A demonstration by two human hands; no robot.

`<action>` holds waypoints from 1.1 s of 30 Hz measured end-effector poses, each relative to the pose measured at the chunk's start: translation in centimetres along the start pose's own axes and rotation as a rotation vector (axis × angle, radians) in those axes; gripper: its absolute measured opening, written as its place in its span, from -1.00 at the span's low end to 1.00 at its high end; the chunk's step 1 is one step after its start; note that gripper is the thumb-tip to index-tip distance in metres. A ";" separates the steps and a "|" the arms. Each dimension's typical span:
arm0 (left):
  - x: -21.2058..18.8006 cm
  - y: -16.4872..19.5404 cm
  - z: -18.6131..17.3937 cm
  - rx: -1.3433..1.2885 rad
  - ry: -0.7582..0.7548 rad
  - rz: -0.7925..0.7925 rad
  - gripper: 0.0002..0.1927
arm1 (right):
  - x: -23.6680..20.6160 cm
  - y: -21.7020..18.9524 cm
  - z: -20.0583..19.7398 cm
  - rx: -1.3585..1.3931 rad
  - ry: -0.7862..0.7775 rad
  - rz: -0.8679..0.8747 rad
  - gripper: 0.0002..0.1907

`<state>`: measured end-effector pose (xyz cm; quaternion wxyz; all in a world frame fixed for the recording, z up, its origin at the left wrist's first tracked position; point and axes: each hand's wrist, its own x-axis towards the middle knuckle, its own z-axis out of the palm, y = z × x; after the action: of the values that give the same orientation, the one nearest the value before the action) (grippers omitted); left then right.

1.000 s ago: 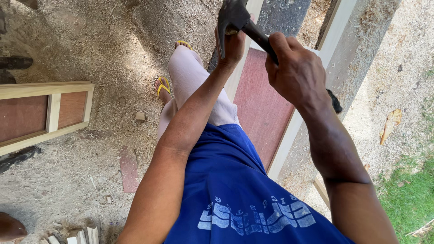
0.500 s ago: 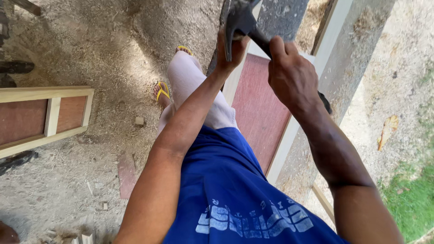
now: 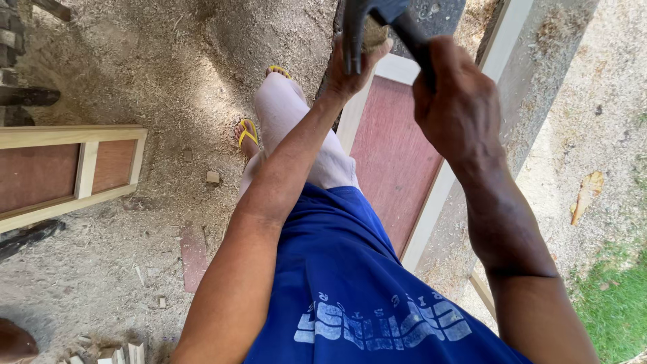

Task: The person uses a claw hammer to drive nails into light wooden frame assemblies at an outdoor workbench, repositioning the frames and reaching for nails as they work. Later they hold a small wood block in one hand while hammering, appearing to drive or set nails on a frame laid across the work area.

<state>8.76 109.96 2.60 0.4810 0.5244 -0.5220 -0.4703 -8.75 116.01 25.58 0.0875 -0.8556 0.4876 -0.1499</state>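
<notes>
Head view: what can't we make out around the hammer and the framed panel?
- Dark metal claw hammer: top of the head is cut off by the upper frame edge; the grip is covered by the right hand.
- Left hand: whatever its fingers pinch is hidden behind the hammer claw.
- Reddish plywood panel in a pale wooden frame: near end hidden by the blue shirt and forearm.
- Yellow flip-flop: mostly hidden by the leg.
</notes>
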 end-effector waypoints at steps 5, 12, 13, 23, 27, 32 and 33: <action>0.1 0.4 0.3 -0.165 0.021 0.163 -0.78 | 0.2 -0.2 -0.2 -0.038 0.090 0.012 -0.86; -0.6 1.1 0.9 -0.152 0.094 0.282 -0.72 | 0.0 0.7 3.2 -0.080 -0.136 0.069 -0.81; -0.7 1.0 0.7 -0.172 0.090 0.268 -0.78 | -0.7 0.6 3.2 -0.051 -0.129 0.091 -0.82; -1.3 3.4 -2.4 -0.269 0.214 0.156 -0.69 | -2.9 2.2 -0.9 0.141 0.094 0.133 -0.82; -1.5 5.0 -3.5 -0.222 0.175 0.225 -0.68 | -3.1 2.4 -0.5 0.232 0.067 0.158 -0.83; -0.6 5.5 -3.0 -0.279 0.131 0.150 -0.69 | -2.4 1.8 -0.1 0.252 0.058 0.163 -0.82; -0.6 5.4 -2.7 -0.319 0.117 0.129 -0.68 | -2.3 1.6 -0.1 0.256 0.048 0.174 -0.82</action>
<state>10.96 110.63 8.23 0.6168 0.4333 -0.4446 -0.4840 -11.25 117.18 24.82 0.1966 -0.7883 0.5386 -0.2233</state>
